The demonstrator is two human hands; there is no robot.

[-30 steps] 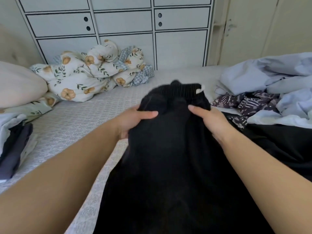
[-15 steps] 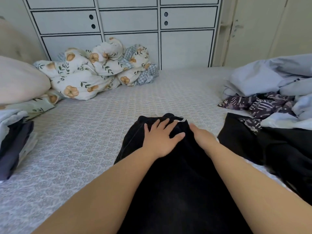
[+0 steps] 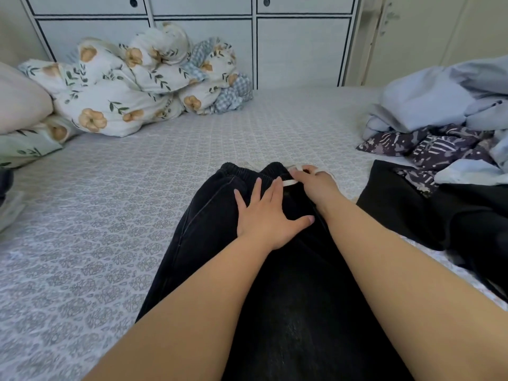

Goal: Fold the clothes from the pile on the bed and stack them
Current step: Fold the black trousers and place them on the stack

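Flat and spread, the left hand (image 3: 268, 215) presses its fingers down on the black trousers (image 3: 217, 215) just below the elastic waistband (image 3: 242, 169), so that grip is open and holds nothing. At about one o'clock from it, touching the waistband's right end, the right hand (image 3: 316, 184) has its fingers curled round a white drawstring (image 3: 290, 182), a closed grip on the cord.

The black trousers lie lengthwise on the bed (image 3: 115, 215), waistband toward twelve o'clock and legs running back to six o'clock under both forearms.

At three o'clock, just beside the trousers, another black garment (image 3: 428, 210) lies crumpled on the bed. Beyond it, toward two o'clock, sits the unfolded pile: a dark purple patterned garment (image 3: 428, 144) with pale blue clothes (image 3: 439, 103) heaped over and behind it.

At ten to eleven o'clock a floral duvet (image 3: 115, 92) is bunched against the cupboard (image 3: 297, 50), with a blue checked side showing at its right. A pale pillow (image 3: 19, 103) lies at nine o'clock, resting on a floral pillowcase. At the far left edge a sliver of stacked folded clothes (image 3: 7, 199) shows, dark on top and light beneath; how many pieces it holds I cannot tell.

The cupboard doors are closed, so what is inside is hidden.
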